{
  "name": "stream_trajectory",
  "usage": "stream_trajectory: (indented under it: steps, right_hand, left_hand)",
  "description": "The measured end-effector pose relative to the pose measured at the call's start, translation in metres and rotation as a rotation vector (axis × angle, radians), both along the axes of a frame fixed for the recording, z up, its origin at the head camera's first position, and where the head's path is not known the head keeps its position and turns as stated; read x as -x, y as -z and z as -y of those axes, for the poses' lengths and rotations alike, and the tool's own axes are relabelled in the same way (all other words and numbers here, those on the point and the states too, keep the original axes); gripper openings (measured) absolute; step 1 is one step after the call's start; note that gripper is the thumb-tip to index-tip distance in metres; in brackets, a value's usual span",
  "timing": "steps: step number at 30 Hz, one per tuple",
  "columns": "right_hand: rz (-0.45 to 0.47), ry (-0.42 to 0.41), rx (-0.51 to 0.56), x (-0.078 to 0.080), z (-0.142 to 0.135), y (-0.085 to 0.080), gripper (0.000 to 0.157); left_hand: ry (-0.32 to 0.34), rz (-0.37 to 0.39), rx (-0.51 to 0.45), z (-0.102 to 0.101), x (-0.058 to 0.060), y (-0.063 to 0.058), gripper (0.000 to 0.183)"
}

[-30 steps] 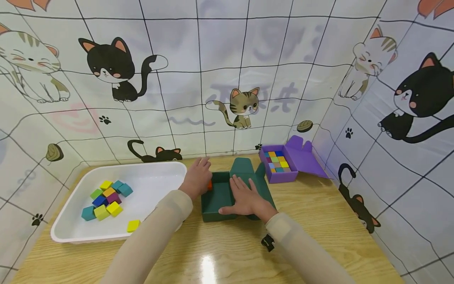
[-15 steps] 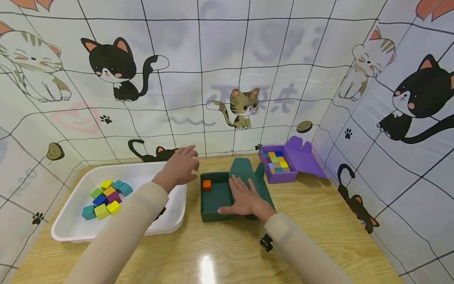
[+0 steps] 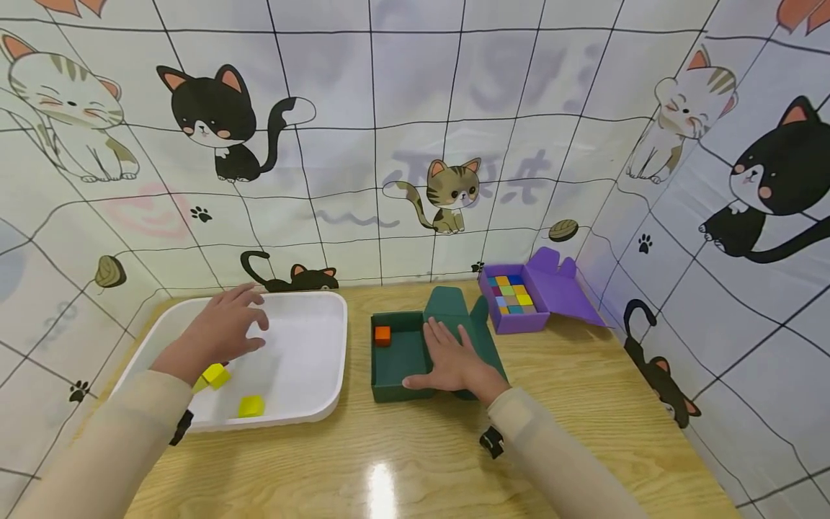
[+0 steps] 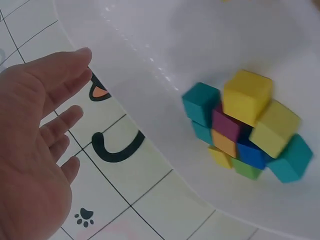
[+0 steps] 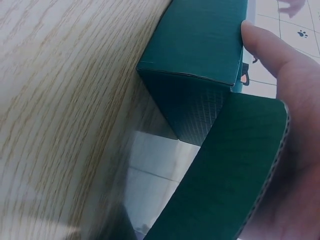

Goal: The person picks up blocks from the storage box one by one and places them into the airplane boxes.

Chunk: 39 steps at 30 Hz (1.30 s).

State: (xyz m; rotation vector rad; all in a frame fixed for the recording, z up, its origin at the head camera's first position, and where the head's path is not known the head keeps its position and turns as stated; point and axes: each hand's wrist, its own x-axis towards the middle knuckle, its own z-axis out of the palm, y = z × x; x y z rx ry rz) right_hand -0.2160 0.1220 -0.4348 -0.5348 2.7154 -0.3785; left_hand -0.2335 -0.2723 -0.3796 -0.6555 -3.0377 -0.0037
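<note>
My left hand (image 3: 223,331) hovers over the white tray (image 3: 311,360), fingers loosely bent and holding nothing. Beneath it, partly hidden by the hand and sleeve in the head view, is a cluster of coloured cubes; the left wrist view shows a yellow cube (image 4: 247,96), a blue cube (image 4: 251,154) and several others bunched together. A lone yellow cube (image 3: 251,406) lies near the tray's front. My right hand (image 3: 454,364) rests with spread, straight fingers on the opened lid of the green cardboard box (image 3: 398,393). One orange cube (image 3: 382,336) sits in that box's back left corner.
A purple box (image 3: 521,323) with its lid folded open stands at the back right, filled with coloured cubes. All stands on a wooden table (image 3: 311,476) against a cat-printed backdrop (image 3: 402,86). The green box stands just right of the tray.
My left hand has let go of the orange cube in the green box and moved left over the tray. My right hand has stayed on the lid.
</note>
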Motion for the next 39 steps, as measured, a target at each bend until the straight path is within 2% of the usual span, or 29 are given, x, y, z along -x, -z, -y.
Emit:
stream_trajectory:
  steps: [6, 10, 14, 20, 26, 31, 35, 39]
  right_hand:
    - [0.002, 0.002, 0.012, 0.000, -0.001, 0.000, 0.110]
    - [-0.001, 0.000, 0.017, 0.000, -0.001, 0.000, 0.110]
    - [-0.004, -0.002, 0.017, 0.000, -0.001, 0.001, 0.110]
    - [-0.003, -0.004, 0.019, 0.001, -0.001, 0.001, 0.110]
    - [-0.002, -0.002, 0.018, 0.000, -0.001, 0.000, 0.110]
    - [-0.004, -0.001, 0.023, -0.001, -0.002, 0.000, 0.110]
    - [-0.008, -0.003, 0.029, -0.001, -0.002, 0.001, 0.110]
    - [-0.010, -0.007, 0.022, -0.002, -0.001, 0.000, 0.110]
  left_hand:
    - [0.083, 0.024, 0.027, 0.016, -0.028, 0.019, 0.018]
    - [0.075, 0.125, 0.018, 0.017, -0.043, 0.029, 0.023]
    - [0.055, 0.211, 0.002, 0.015, -0.050, 0.037, 0.026]
    - [0.040, 0.241, -0.008, 0.012, -0.053, 0.044, 0.026]
    - [0.058, 0.226, 0.013, 0.012, -0.053, 0.047, 0.026]
    - [0.034, 0.221, 0.006, 0.011, -0.052, 0.047, 0.027]
    - [0.023, 0.179, 0.018, 0.012, -0.049, 0.045, 0.025]
    - [0.048, 0.106, 0.029, 0.014, -0.044, 0.037, 0.024]
